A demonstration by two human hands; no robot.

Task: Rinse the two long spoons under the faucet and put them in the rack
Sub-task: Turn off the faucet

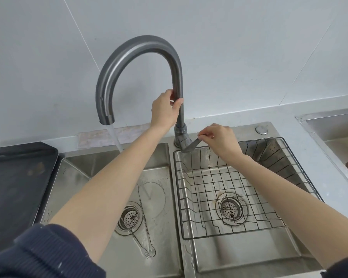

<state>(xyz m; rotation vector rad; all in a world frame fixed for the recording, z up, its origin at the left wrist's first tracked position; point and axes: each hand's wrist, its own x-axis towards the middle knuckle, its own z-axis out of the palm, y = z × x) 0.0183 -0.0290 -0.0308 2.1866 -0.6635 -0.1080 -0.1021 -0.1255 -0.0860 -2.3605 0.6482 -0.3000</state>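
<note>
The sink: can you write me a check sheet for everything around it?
Surface: steel double sink, wet.
Job's things: two long spoons lie in the left basin across the drain; wire rack in the right basin holds nothing; faucet running into the left basin.
Clutter: dark tray left of the sink.
Grippers: left hand grips the faucet neck; right hand pinches the handle.
Cables: nothing seen.
Surroundings: pale wall, grey counter.
</note>
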